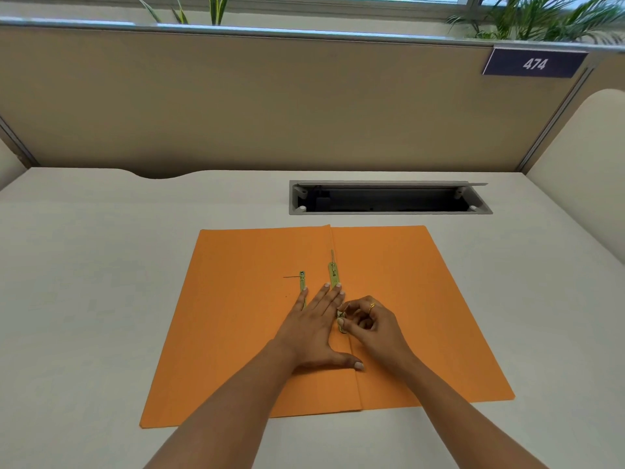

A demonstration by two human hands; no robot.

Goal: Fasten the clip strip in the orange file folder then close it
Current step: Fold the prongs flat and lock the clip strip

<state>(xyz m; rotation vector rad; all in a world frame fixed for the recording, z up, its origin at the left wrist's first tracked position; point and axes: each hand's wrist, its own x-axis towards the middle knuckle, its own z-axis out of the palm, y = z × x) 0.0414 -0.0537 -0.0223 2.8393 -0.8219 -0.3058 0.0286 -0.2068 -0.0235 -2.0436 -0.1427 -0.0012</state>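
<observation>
Two flaps of orange file folder (406,299) lie open flat on desk (101,265). Clip strip (333,275) sits along centre fold, long axis near-to-far. L hand (314,330) flat, fingers spread, tips on strip's far part. R hand (368,324) thumb + forefinger pinched on strip's near end.
</observation>
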